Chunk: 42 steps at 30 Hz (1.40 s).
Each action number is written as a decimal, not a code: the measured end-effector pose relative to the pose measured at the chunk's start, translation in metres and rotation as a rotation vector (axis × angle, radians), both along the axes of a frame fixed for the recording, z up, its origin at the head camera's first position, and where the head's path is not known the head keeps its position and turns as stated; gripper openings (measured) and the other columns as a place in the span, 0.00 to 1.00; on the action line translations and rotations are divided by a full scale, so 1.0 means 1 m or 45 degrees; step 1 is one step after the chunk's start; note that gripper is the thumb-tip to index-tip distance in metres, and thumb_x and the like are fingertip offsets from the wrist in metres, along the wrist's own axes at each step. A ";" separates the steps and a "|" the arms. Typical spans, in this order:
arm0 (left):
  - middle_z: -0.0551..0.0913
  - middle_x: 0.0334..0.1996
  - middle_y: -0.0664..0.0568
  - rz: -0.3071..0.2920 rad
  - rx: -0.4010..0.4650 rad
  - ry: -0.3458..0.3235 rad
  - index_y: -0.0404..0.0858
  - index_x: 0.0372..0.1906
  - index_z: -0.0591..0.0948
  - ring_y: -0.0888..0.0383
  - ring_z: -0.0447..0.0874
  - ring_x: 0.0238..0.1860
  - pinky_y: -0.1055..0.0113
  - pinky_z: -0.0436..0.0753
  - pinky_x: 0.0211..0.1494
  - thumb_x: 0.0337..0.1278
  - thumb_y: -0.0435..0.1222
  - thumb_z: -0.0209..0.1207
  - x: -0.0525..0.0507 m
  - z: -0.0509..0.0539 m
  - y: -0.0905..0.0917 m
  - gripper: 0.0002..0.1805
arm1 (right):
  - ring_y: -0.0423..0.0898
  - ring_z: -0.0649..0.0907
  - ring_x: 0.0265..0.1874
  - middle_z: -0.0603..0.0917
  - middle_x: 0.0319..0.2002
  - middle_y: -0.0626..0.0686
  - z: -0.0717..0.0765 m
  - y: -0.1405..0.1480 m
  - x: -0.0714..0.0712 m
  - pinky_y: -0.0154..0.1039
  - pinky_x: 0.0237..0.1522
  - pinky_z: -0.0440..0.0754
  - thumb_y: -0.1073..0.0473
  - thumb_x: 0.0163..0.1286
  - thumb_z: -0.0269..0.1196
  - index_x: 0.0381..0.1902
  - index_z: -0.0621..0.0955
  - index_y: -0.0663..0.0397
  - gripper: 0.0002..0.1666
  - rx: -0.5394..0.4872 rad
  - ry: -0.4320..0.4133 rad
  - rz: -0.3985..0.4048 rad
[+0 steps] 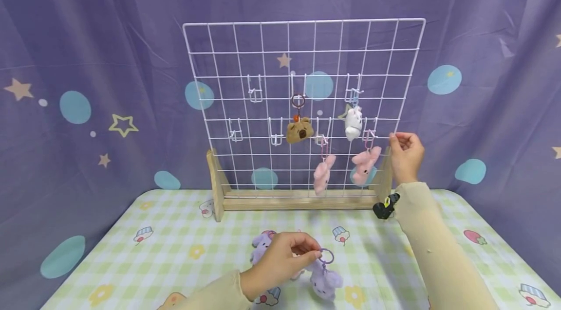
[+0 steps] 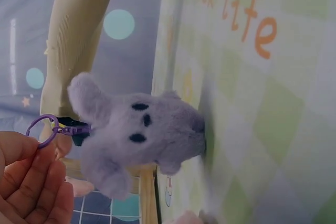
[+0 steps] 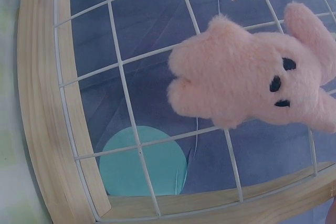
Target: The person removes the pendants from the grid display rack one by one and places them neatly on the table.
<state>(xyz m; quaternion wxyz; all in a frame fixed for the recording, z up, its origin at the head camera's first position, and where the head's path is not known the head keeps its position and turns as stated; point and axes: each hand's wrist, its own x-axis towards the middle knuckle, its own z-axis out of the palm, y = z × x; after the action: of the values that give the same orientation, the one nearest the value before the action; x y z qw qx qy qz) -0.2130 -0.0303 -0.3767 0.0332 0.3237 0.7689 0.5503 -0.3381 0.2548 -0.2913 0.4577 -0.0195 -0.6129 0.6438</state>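
1. At the near part of the surface (image 1: 175, 239), just right of the left hand (image 1: 280, 257): long-eared lavender plush keychain (image 1: 326, 283), pinched by its purple ring (image 1: 333, 255) between that hand's thumb and forefinger.

2. Along its long axis, close to upright: ring on top, floppy ears and dark-eyed face beneath, feet pointing down toward the surface. From the left wrist view, feet very near it; cannot tell whether touching.

3. Nearer of the two hands by far: the left. Well apart, higher and off to the right: right hand (image 1: 407, 154), fingers curled, apparently pinching the right edge of the white wire grid (image 1: 315, 21) just above the wooden stand (image 1: 302, 204).

4. Beyond the plush, farther from the body: grid standing upright, with a white hook (image 1: 255, 100) up and to the left. As a judgement, most telling relation: purple ring low and close, hook high and far.

5. Hanging from the grid: brown bear (image 1: 299, 131), white plush (image 1: 353, 124), left pink plush (image 1: 323, 176) and right pink plush (image 1: 366, 166), the last nearest the right hand.

6. Behind the left hand, partly hidden: second lavender plush (image 1: 260, 246).
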 end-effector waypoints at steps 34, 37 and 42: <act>0.85 0.27 0.59 0.151 -0.140 -0.031 0.36 0.32 0.84 0.68 0.78 0.27 0.75 0.79 0.36 0.53 0.31 0.63 -0.045 -0.033 0.034 0.02 | 0.33 0.77 0.23 0.77 0.23 0.42 0.001 0.001 -0.001 0.22 0.30 0.75 0.71 0.62 0.60 0.34 0.76 0.71 0.05 0.006 0.000 -0.006; 0.84 0.27 0.57 0.160 -0.128 -0.026 0.35 0.32 0.84 0.68 0.78 0.27 0.75 0.78 0.35 0.52 0.30 0.63 -0.047 -0.036 0.035 0.02 | 0.33 0.77 0.23 0.77 0.23 0.42 0.000 0.001 -0.001 0.21 0.30 0.75 0.71 0.62 0.60 0.34 0.76 0.70 0.04 0.017 -0.008 -0.010; 0.84 0.26 0.56 0.186 -0.122 -0.025 0.35 0.31 0.84 0.69 0.78 0.27 0.75 0.78 0.35 0.50 0.29 0.64 -0.050 -0.040 0.036 0.02 | 0.32 0.77 0.22 0.78 0.23 0.41 0.000 0.001 -0.002 0.21 0.30 0.75 0.71 0.62 0.60 0.32 0.76 0.67 0.03 -0.007 -0.006 0.004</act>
<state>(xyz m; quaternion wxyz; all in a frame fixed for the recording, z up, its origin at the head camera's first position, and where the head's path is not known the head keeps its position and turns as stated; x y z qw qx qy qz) -0.2626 0.0058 -0.4166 0.0161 0.2594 0.8156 0.5169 -0.3404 0.2559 -0.2915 0.4553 -0.0212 -0.6122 0.6461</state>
